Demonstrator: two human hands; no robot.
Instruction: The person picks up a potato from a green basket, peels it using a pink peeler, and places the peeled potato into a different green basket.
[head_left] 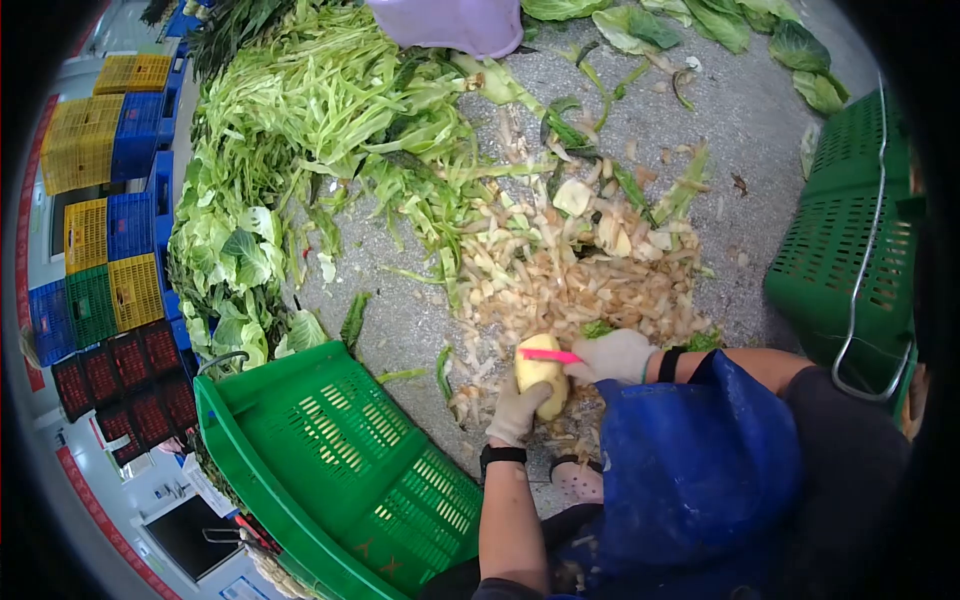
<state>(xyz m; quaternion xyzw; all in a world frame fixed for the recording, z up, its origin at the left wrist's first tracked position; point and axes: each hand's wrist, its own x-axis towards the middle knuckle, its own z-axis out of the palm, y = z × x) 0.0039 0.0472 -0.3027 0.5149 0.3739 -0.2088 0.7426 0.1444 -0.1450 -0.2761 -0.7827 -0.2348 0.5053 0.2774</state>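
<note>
A pale yellow, mostly peeled potato (545, 382) is held upright by my left hand (518, 412), its gloved fingers wrapped round the lower part. My right hand (615, 356), also in a light glove, grips a pink peeler (548, 356) by its handle. The peeler's head lies across the upper part of the potato. Just beyond both hands a heap of brown and cream peelings (560, 275) covers the floor.
A green crate (340, 440) stands at my left and another green crate (845, 215) at my right. Leafy green trimmings (330, 100) pile up at the far left, beside a purple plastic container (455, 25). Stacked coloured crates (105, 235) line the left edge.
</note>
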